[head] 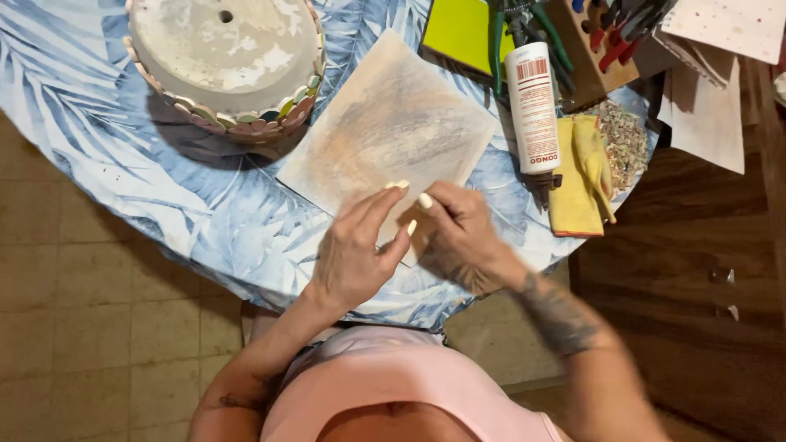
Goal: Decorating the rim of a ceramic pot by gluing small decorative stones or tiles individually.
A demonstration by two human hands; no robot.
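My left hand (354,250) and my right hand (460,233) meet over the near corner of a stained square board (385,123) on the table. Their fingertips come together at a spot above the board's edge. Whether a small piece sits between the fingers is hidden. The left fingers are stretched out, the right fingers curled inward. An upturned round pot (225,57) with a rim of small tile pieces stands at the back left, apart from both hands.
A round table with a blue leaf-print cloth (164,188) bears everything. To the right lie a white glue bottle (534,106), yellow gloves (581,176), a heap of small chips (624,143), a wooden tool block (598,41) and a green pad (458,33). Tiled floor at left.
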